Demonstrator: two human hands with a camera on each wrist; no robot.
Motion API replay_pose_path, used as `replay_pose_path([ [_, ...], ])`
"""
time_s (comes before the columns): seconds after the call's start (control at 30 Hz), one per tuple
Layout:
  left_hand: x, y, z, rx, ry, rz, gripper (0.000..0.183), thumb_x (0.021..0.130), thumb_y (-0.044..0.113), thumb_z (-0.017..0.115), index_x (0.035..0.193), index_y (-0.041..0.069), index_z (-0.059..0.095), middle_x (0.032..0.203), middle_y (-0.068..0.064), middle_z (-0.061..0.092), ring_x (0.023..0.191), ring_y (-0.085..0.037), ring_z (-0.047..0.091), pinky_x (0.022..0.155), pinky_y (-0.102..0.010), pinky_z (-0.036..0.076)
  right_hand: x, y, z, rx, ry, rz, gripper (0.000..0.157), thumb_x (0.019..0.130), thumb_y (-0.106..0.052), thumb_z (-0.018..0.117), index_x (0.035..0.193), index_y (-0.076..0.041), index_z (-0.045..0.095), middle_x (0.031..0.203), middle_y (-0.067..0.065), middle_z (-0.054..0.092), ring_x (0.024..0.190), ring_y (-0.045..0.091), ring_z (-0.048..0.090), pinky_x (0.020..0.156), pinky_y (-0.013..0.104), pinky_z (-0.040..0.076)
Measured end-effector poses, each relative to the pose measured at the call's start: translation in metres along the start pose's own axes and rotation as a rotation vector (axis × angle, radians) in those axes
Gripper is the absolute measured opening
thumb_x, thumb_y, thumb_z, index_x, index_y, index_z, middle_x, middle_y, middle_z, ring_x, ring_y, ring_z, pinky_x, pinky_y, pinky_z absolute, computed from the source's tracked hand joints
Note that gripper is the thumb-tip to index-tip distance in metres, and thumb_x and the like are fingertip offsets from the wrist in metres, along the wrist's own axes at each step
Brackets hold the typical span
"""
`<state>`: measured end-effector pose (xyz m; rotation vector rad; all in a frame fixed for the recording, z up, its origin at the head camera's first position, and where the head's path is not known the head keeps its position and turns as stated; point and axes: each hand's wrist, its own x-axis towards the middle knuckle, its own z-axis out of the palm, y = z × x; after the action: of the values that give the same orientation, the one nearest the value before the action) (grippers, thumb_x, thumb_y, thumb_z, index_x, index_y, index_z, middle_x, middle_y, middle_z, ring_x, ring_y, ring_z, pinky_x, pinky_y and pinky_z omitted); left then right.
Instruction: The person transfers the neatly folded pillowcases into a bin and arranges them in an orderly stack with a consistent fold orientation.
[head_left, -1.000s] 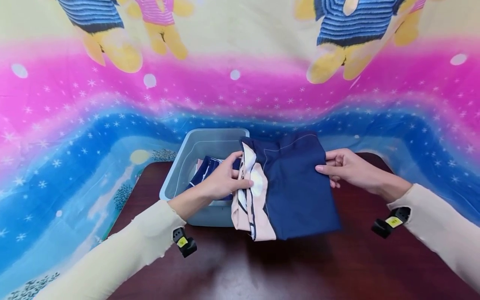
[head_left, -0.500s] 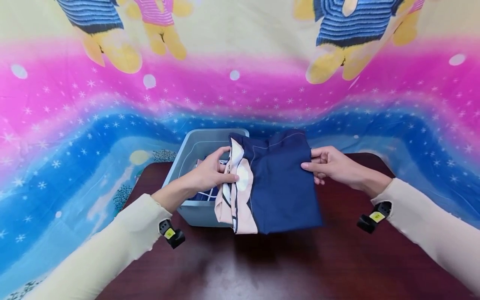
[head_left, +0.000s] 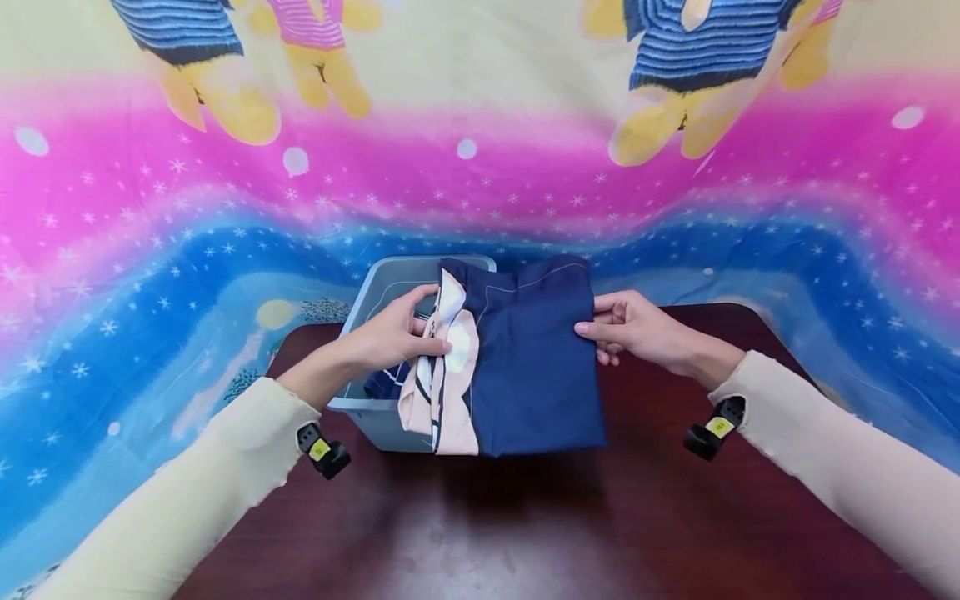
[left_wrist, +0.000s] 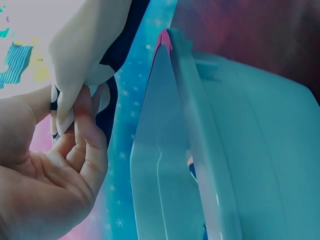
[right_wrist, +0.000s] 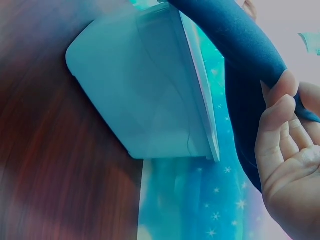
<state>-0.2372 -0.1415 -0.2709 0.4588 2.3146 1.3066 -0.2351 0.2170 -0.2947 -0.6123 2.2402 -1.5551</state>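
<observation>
A folded navy cloth with a pale pink, white and black patterned part along its left side hangs between both hands, in front of and above a grey-blue plastic bin. My left hand pinches the patterned left edge between thumb and fingers. At the navy right edge, my right hand pinches the fabric the same way. In the left wrist view the patterned fabric is bunched in the grip. Inside the bin lies more navy cloth with white lines, mostly hidden behind the held piece.
The bin stands at the back of a dark reddish-brown table. Behind the table hangs a pink and blue printed curtain with bears and snowflakes. Each wrist wears a small black camera.
Both hands have moved left together with the folded cloth, which now covers more of the bin. The grips look the same.
</observation>
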Motion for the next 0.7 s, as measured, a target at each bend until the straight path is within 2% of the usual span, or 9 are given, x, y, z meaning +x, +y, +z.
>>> replay_pose_path([
  [0.13,-0.001,-0.003,-0.007,0.000,-0.016,0.001,0.092,0.096,0.012,0.068,0.163,0.018,0.004,0.064,0.002,0.058,0.055,-0.013,0.053,0.062,-0.031,0.049,0.005,0.000,0.003,0.005,-0.002,0.016,0.029,0.102,-0.020,0.061,0.123,0.000,0.062,0.071,0.000,0.069,0.061,0.015,0.062,0.059,0.031,0.053],
  [0.23,0.000,-0.005,-0.012,0.001,-0.025,-0.001,0.094,0.096,0.012,0.067,0.163,0.018,0.001,0.067,0.002,0.062,0.056,-0.013,0.057,0.063,-0.031,0.051,0.009,-0.001,0.004,-0.001,-0.007,0.017,0.028,0.102,-0.021,0.062,0.122,-0.001,0.063,0.071,0.001,0.069,0.061,0.016,0.063,0.060,0.032,0.054],
  [0.37,0.001,-0.006,-0.020,0.023,-0.028,-0.006,0.095,0.097,0.012,0.067,0.163,0.016,-0.001,0.079,-0.002,0.072,0.064,-0.014,0.067,0.067,-0.031,0.056,0.014,-0.004,0.006,-0.006,-0.012,0.014,0.028,0.102,-0.021,0.061,0.122,-0.002,0.063,0.073,0.001,0.070,0.062,0.015,0.063,0.060,0.032,0.054],
  [0.57,0.001,-0.007,-0.028,0.059,-0.003,-0.037,0.095,0.097,0.016,0.068,0.163,0.019,0.000,0.077,-0.002,0.068,0.061,-0.015,0.060,0.066,-0.033,0.052,0.025,-0.009,0.011,-0.009,-0.010,0.006,0.027,0.102,-0.020,0.061,0.122,-0.001,0.062,0.072,0.002,0.070,0.062,0.014,0.064,0.061,0.031,0.054],
  [0.7,0.002,-0.009,-0.035,0.069,-0.004,-0.042,0.095,0.097,0.016,0.067,0.163,0.018,-0.001,0.075,-0.002,0.067,0.061,-0.014,0.061,0.065,-0.032,0.052,0.033,-0.012,0.015,-0.003,-0.003,0.010,0.025,0.103,-0.019,0.060,0.119,0.000,0.060,0.069,0.001,0.067,0.061,0.014,0.064,0.061,0.030,0.053],
])
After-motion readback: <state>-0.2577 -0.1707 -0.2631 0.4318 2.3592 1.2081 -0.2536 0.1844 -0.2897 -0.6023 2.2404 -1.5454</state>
